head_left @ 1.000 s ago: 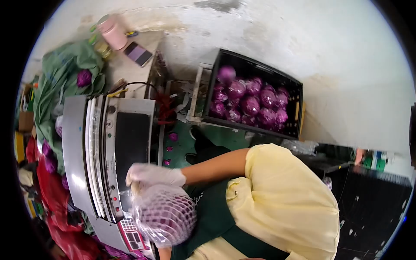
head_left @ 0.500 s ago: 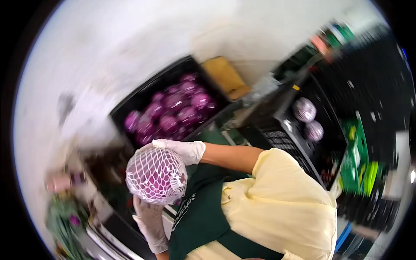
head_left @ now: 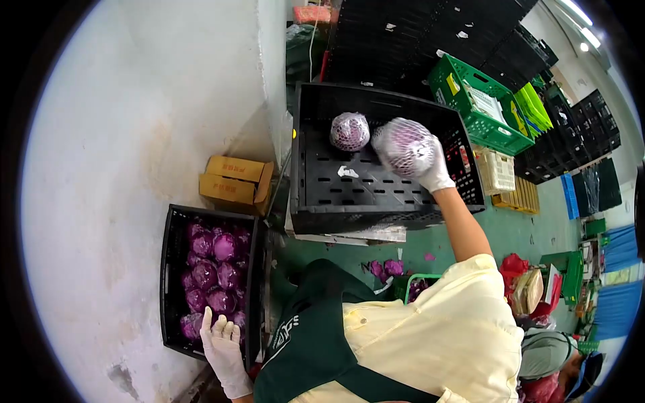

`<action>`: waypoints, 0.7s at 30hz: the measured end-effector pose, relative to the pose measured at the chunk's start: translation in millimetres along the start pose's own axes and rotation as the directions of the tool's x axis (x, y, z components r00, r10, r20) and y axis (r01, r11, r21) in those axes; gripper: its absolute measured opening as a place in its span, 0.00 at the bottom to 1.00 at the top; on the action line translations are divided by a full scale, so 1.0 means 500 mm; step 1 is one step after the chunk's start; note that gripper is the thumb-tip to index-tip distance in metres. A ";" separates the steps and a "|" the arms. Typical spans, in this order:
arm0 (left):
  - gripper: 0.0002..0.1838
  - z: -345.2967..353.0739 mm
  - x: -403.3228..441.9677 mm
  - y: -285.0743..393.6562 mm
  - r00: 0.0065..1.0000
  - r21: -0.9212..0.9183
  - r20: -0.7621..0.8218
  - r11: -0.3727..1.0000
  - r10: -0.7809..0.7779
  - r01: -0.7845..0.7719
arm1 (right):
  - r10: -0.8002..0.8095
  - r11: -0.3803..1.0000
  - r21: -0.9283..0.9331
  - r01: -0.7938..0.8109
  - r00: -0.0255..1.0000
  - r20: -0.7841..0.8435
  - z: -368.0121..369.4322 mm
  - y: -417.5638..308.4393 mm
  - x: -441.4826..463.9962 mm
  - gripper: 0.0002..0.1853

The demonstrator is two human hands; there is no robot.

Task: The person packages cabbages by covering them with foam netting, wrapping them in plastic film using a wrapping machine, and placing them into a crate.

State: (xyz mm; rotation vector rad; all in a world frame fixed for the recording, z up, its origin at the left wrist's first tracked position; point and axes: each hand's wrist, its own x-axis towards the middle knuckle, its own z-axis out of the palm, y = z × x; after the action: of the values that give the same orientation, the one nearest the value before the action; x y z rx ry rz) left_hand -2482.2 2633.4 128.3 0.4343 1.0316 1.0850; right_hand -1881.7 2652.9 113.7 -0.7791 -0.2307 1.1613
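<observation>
My right hand [head_left: 435,169], in a white glove, grips a round purple cabbage in white netting and clear wrap [head_left: 405,148]. It holds the cabbage over the right part of a black crate [head_left: 376,218], and the fingers are partly hidden behind it. A second netted cabbage [head_left: 350,131] rests in this crate, to the left of the held one. At the lower left, my left hand [head_left: 225,349], also gloved, is open with fingers spread and holds nothing. It is beside a second black crate [head_left: 165,289] with several wrapped purple cabbages [head_left: 205,274].
A cardboard box [head_left: 232,185] stands by the wall above the cabbage crate. Behind the netted cabbages' crate are a green crate [head_left: 480,117] and stacked black crates [head_left: 410,33]. Another person [head_left: 547,352] is at the lower right. Purple leaves [head_left: 386,269] lie on the floor.
The view has turned right, from the sealing machine to the crates. My left hand has let go of the netted cabbage, and my right hand has carried it over the crate.
</observation>
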 end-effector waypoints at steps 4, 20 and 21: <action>0.27 0.020 0.003 0.009 0.989 0.030 -0.144 0.999 -0.018 0.023 | -0.058 0.995 -0.093 0.023 0.918 -0.392 -0.131 -0.073 0.029 0.36; 0.24 0.125 0.094 -0.012 0.977 0.184 -0.096 0.961 -0.193 0.208 | 0.182 0.917 -0.280 -0.285 0.922 -0.342 -0.354 -0.044 0.215 0.45; 0.24 0.131 0.101 -0.016 0.975 0.198 -0.087 0.956 -0.203 0.216 | 0.255 0.907 -0.206 -0.367 0.868 -0.426 -0.338 -0.041 0.222 0.45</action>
State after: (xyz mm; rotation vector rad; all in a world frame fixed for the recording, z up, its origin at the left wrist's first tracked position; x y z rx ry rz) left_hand -2417.8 2685.9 131.1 0.4465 1.2259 0.8101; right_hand -1729.3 2675.0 -19.3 -1.3223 0.0747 1.2638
